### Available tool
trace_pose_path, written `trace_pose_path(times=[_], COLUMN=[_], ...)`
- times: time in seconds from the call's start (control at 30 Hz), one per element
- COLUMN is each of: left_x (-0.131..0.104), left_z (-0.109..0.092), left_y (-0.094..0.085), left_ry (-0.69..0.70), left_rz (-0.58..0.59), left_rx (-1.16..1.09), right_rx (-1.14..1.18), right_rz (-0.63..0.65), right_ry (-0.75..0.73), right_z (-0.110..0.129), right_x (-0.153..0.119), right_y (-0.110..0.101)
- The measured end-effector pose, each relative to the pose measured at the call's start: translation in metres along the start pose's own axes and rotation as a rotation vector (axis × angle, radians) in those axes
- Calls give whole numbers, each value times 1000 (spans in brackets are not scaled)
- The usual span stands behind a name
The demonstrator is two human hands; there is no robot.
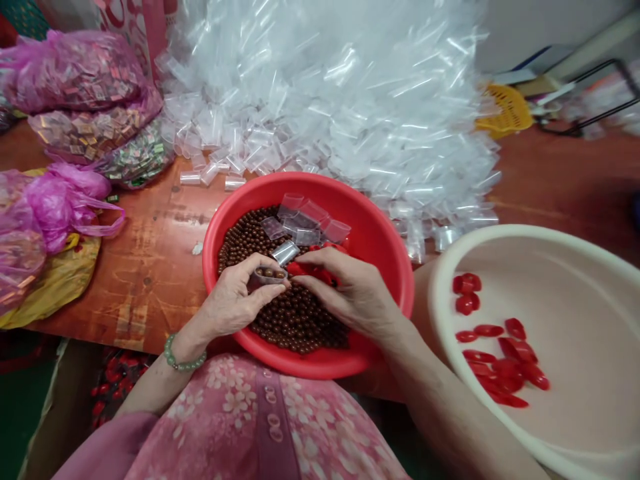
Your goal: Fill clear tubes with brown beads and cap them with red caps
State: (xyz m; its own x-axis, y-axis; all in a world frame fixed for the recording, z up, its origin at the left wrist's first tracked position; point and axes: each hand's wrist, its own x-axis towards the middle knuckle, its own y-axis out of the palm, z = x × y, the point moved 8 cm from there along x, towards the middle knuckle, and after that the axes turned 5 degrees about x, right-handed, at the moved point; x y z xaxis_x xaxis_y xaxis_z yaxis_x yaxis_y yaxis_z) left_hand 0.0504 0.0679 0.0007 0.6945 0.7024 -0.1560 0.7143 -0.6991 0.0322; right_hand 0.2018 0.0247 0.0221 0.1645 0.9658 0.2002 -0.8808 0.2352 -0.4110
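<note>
A small clear container, its open end showing shiny brown balls, is over the red basin. The left hand pinches it between thumb and fingers. Also over the basin, the right hand has its fingertips just beside it; whether they grip anything, I cannot tell.

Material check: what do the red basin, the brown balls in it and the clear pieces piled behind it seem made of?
Red basin: probably plastic, low-sheen, judging by its even colour and smooth rounded rim.
Brown balls: glossy, with small highlights; possibly plastic, but the material stays open.
Clear pieces: likely thin plastic, shiny, being see-through with bright streaks.
</note>
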Motion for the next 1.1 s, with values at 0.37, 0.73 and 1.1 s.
trace_pose_path(times=[0.37, 0.73, 1.1], left_x=[2, 5, 7], left_z=[3, 1, 1], left_y=[5, 9, 10], left_ry=[-10, 72, 125], left_rz=[76, 165, 195], left_rx=[128, 95, 150], right_rx=[708, 271, 76], right_rz=[-96, -151, -182], right_ry=[412, -12, -165], right_z=[-20, 30, 37], right_x=[4, 2, -4], right_y=[12, 14, 23])
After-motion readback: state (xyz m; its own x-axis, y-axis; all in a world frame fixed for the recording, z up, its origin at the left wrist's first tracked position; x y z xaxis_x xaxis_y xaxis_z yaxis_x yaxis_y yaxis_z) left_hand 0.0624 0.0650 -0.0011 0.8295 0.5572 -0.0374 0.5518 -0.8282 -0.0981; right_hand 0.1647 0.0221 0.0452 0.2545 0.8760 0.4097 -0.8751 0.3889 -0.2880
